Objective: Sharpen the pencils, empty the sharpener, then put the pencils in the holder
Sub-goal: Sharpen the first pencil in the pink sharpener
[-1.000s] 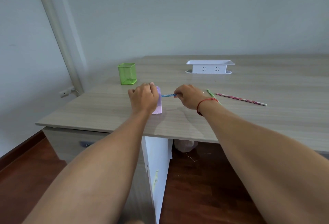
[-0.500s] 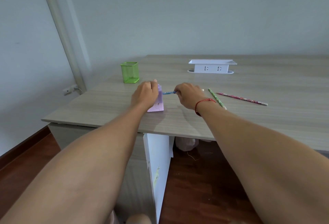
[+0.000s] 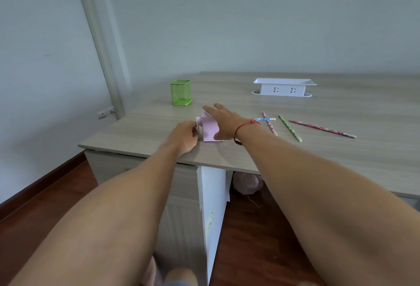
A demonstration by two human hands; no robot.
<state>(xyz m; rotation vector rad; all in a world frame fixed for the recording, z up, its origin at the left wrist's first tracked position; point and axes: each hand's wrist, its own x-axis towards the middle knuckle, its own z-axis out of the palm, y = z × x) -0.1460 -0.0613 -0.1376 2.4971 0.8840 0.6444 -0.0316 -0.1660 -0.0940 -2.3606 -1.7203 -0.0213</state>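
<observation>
A pink sharpener [image 3: 210, 130] stands near the desk's front edge. My right hand [image 3: 223, 120] lies over its top and right side, thumb on the front face, holding it. My left hand [image 3: 185, 134] is closed on the white crank [image 3: 198, 124] at its left end. A blue pencil [image 3: 264, 119] shows beyond my right wrist; my hand hides its end nearest the sharpener. Three more pencils lie to the right: a pink-patterned pencil [image 3: 270, 125], a green pencil [image 3: 290, 128] and a red-patterned pencil [image 3: 322, 129]. The green mesh holder [image 3: 180, 92] stands behind the sharpener.
A white socket box [image 3: 284, 87] sits at the back of the wooden desk [image 3: 341, 160]. The desk's front edge runs just below my hands, its left corner near the wall. A pink bag [image 3: 246, 183] lies on the floor under the desk.
My right hand let go of the blue pencil and moved onto the sharpener. My left hand left the sharpener's top and went to the crank at its left end.
</observation>
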